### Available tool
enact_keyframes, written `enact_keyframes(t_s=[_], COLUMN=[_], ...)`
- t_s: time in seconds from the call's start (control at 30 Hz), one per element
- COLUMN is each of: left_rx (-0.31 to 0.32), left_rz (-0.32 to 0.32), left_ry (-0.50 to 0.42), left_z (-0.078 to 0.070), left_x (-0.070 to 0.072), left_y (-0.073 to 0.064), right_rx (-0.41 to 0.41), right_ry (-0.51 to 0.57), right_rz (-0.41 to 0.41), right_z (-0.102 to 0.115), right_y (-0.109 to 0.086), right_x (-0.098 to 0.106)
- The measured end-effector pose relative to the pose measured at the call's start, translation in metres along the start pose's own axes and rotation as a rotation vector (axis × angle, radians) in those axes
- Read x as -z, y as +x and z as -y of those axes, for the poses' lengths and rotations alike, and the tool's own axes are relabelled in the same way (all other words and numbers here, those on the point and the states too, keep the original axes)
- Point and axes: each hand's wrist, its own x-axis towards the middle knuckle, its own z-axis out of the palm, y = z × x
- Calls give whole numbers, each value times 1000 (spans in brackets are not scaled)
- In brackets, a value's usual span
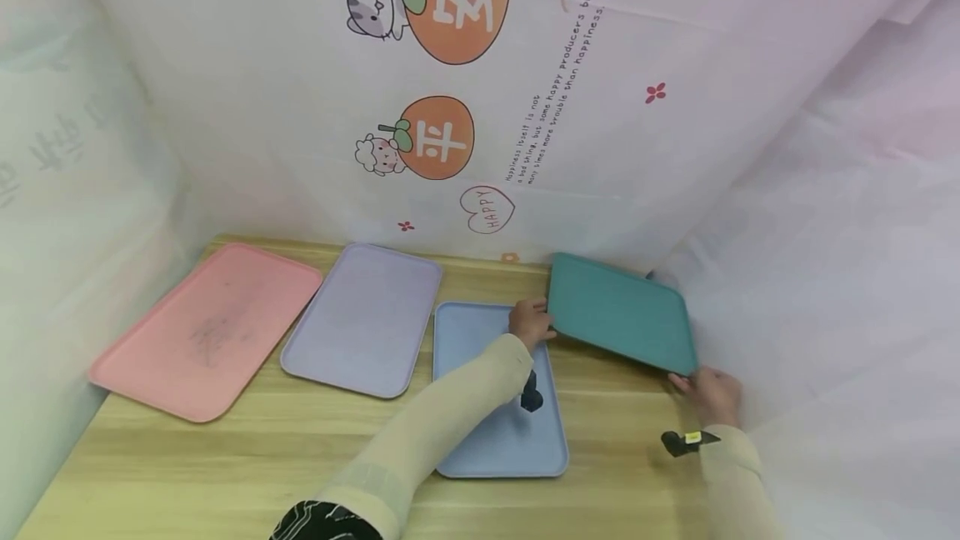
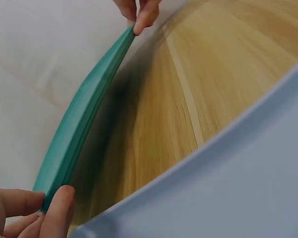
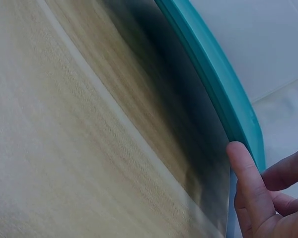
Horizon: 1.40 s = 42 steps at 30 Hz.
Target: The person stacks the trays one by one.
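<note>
A teal tray [image 1: 622,311] is tilted at the back right, its near edge raised above the wooden table. My left hand [image 1: 531,323] pinches its left near corner, with the arm reaching across a light blue tray [image 1: 487,448]. At the right near corner my right hand [image 1: 716,394] grips the rim. The left wrist view shows both hands on the teal tray [image 2: 84,116], with shadow beneath it. In the right wrist view, fingers [image 3: 251,181] curl round the tray's corner.
A lavender tray [image 1: 363,319] and a pink tray [image 1: 213,323] with grey smudges lie to the left on the wooden table [image 1: 300,457]. White printed sheets [image 1: 300,148] hang behind and along both sides, close to the right hand. Small black devices sit at both wrists.
</note>
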Motion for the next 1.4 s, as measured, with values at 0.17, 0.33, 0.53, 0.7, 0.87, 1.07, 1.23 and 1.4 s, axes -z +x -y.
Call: enact_keyframes(t_s=[0.17,0.33,0.53,0.7,0.87,1.07,1.23,1.4], left_rx=[43,74,91,82,79,80,78,61], left_rz=[10,14,8,-11,-24,5,15,30], left_ry=[-22,-65,-42,-48,-66,-86,-83,-51], left_z=[2,1,3,-1,-7,-11,-9,-12], left_x=[6,14,23,29,33,35,40,47], left_y=[1,3,9,8,5,1,-1,-10], right_rx=[-19,-31,-59,-30,-23,21,58,56], right_ry=[35,130,163,77,-43,-243,-397,-497], right_rz=[23,21,52,85,90,104,128,127], right_z=[0,2,1,1,7,17,20,18], right_y=[0,-2,-2,0,7,14,18,22], right_x=[-7,-14,-17,-21,-18,-9,-5,-5])
